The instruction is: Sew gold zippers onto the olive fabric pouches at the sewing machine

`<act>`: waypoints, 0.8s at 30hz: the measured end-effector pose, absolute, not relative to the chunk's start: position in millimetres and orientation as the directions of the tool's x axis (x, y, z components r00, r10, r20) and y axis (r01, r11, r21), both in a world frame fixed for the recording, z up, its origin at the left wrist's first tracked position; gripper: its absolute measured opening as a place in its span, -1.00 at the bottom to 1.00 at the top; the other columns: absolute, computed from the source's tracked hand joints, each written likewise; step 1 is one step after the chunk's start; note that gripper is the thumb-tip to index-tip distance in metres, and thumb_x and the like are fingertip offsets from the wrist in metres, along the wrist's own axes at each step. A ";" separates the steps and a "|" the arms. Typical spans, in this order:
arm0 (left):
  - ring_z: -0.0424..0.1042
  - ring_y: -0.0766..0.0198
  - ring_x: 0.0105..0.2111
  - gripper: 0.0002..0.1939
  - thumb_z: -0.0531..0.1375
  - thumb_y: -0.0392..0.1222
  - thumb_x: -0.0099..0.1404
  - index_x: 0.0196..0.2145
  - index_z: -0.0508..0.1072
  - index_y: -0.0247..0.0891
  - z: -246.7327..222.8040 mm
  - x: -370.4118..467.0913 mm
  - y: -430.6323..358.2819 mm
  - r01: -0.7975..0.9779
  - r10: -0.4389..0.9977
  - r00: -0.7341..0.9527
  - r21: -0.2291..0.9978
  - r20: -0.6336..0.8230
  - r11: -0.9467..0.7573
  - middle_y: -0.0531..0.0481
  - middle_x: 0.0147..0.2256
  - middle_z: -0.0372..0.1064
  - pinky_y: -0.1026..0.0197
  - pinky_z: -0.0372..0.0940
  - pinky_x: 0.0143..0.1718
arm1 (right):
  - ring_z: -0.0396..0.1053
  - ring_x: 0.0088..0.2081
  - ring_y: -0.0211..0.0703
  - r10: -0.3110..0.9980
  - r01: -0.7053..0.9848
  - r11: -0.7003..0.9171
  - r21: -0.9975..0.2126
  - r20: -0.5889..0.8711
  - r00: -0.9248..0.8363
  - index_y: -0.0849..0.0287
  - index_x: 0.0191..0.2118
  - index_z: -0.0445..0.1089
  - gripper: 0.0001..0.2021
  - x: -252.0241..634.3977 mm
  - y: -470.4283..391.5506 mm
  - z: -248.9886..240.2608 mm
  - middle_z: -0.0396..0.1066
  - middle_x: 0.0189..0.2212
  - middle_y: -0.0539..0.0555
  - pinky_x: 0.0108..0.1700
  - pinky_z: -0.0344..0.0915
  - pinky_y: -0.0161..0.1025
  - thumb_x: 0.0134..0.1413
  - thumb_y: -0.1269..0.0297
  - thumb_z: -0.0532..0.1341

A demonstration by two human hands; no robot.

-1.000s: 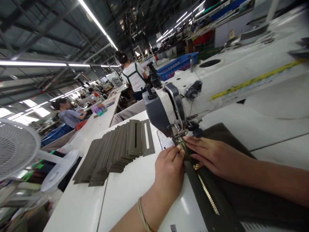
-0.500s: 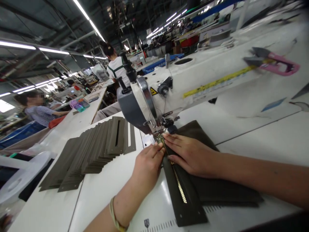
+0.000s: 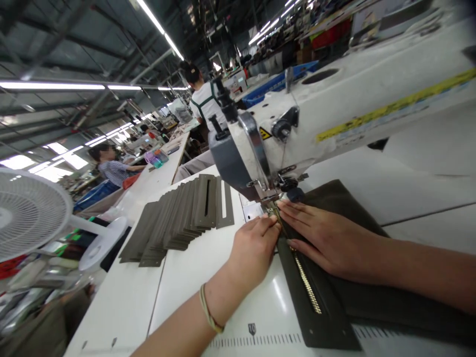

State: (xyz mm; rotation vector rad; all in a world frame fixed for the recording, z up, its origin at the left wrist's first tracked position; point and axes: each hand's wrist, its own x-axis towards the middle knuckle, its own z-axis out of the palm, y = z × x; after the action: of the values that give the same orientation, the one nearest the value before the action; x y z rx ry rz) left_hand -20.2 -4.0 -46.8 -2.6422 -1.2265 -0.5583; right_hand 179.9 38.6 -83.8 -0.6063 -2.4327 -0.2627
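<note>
Currently, a slotted panel (image 3: 325, 325) with a gold zipper (image 3: 308, 285) is lying on the table (image 3: 193, 277), extending from near the presser foot (image 3: 270, 200) toward five o'clock. Both hands are bracketing its upper end, presumably keeping the layers flat and aligned. Stacked pieces (image 3: 178, 213) are resting toward nine o'clock, likely fanned for easy pickup. The left hand (image 3: 253, 248) is lying at seven o'clock, fingers curling close together; whether it is pinching cannot be determined. The right hand (image 3: 327, 238) is resting palm-down at four o'clock over a dark sheet (image 3: 332, 198), fingers extending side by side, thumb standing apart.
</note>
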 end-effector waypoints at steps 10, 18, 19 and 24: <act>0.50 0.09 -0.34 -0.87 0.18 -0.35 0.27 -0.21 0.48 -0.34 -55.3 -24.9 7.9 0.807 0.731 0.553 -0.040 0.401 -0.589 -0.14 -0.28 0.48 0.07 0.52 -0.33 | 0.45 0.04 0.06 0.296 0.395 0.919 -0.018 0.693 -0.657 0.46 0.11 0.39 -0.61 177.8 63.8 -94.3 0.46 0.01 0.38 0.11 0.40 -0.05 0.25 0.36 0.09; 0.51 0.11 -0.33 -0.82 0.18 -0.42 0.18 -0.24 0.49 -0.32 -57.5 -23.7 3.7 0.822 0.733 0.505 0.005 0.455 -0.569 -0.15 -0.26 0.48 0.11 0.51 -0.32 | 0.40 0.10 0.07 0.317 0.400 0.916 -0.017 0.642 -0.698 0.39 0.17 0.36 -0.58 181.0 52.8 -87.1 0.39 0.11 0.32 0.13 0.38 -0.02 0.27 0.32 0.09; 0.52 0.11 -0.31 -0.80 0.18 -0.42 0.19 -0.22 0.49 -0.31 -57.9 -23.6 -1.3 0.816 0.723 0.504 0.013 0.472 -0.578 -0.14 -0.23 0.49 0.11 0.51 -0.29 | 0.39 0.12 0.06 0.327 0.430 0.903 -0.005 0.656 -0.680 0.37 0.17 0.36 -0.58 180.9 48.0 -91.3 0.37 0.14 0.29 0.12 0.39 -0.03 0.27 0.33 0.08; 0.54 0.10 -0.21 -0.88 0.18 -0.37 0.28 -0.20 0.47 -0.35 -60.0 -23.5 -20.1 0.763 0.666 0.578 -0.023 0.472 -0.646 -0.15 -0.18 0.52 0.05 0.47 -0.06 | 0.44 0.06 0.02 0.296 0.485 0.871 0.075 0.707 -0.642 0.36 0.08 0.44 -0.62 179.2 35.0 -105.3 0.43 0.09 0.26 0.06 0.44 -0.06 0.25 0.38 0.04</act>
State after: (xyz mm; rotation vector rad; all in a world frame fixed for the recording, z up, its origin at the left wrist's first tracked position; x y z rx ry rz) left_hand -23.5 -20.1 -60.0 -2.5853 -1.1895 -0.6346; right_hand 179.2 35.0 -105.3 -0.5603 -2.3088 -0.3349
